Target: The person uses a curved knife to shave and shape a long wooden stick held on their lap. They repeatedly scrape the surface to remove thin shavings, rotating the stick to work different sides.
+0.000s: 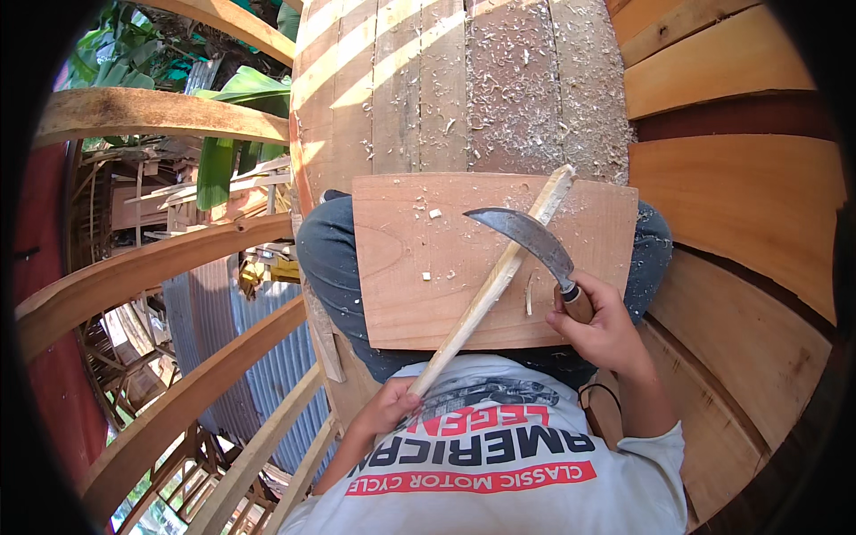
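Note:
My left hand [390, 406] is closed around the near end of a long pale wooden stick [473, 318], close to my belly. The stick slants up and to the right across a wooden board [406, 267] that rests on my lap. My right hand [599, 325] grips the wooden handle of a curved sickle [531, 234]. Its dark blade arcs to the left over the upper part of the stick, its tip pointing left. Whether the edge touches the wood I cannot tell. A few small wood chips [435, 213] and a thin curled shaving [529, 294] lie on the board.
Beyond my knees stretches a plank floor [397, 134] strewn with wood shavings [535, 116]. Wooden slats [722, 183] wall the right side. Open wooden rails [160, 267] run along the left, with corrugated metal sheets [267, 343], scrap wood and green leaves past them.

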Demonstrator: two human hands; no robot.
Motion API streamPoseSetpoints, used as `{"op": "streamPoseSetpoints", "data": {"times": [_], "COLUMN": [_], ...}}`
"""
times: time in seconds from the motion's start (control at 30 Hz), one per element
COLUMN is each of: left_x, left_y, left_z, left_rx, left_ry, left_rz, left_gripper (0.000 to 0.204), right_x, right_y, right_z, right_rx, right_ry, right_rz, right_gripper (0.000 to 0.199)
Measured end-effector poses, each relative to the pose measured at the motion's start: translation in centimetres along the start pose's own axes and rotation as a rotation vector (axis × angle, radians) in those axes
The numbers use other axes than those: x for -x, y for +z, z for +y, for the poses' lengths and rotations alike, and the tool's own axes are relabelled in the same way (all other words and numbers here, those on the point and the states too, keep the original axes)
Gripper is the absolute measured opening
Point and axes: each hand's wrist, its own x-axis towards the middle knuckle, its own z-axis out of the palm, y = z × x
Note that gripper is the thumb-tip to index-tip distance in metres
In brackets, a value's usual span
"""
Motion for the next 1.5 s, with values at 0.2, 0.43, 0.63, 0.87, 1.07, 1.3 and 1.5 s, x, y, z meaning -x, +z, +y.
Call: {"op": "streamPoseSetpoints", "data": {"times": [0.2,0.43,0.63,0.87,1.07,1.3,1.5], "left_x": [1.8,1.2,-1.8,-3.2,-3.7,-2.9,0.2], "left_y": [2.2,2.6,3.3,3.2,2.7,3.2,2.9], "left_z": [5.6,12.0,14.0,13.4,13.1,12.3,10.0], "left_rx": [-0.533,-1.013,-0.946,-0.918,-1.046,-1.041,-0.938], "left_ry": [0.116,0.430,0.586,0.623,0.600,0.556,0.356], "left_rz": [0.249,0.548,0.714,0.772,0.813,0.820,0.814], "left_gripper": [0.052,0.050,0.047,0.046,0.050,0.049,0.051], "right_x": [0.8,1.3,0.5,0.6,0.1,0.3,0.1], "right_y": [2.0,2.6,1.3,1.4,0.1,0.5,0.7], "right_z": [1.2,3.6,0.7,1.4,1.8,2.1,1.5], "right_rx": [-0.289,-0.047,0.409,0.364,0.397,0.403,0.602], "right_ry": [-0.016,-0.373,-0.648,-0.601,-0.597,-0.512,-0.211], "right_rz": [0.386,0.319,0.135,0.283,0.296,0.277,0.376], "right_gripper": [0.011,0.027,0.022,0.021,0.039,0.045,0.036]}}
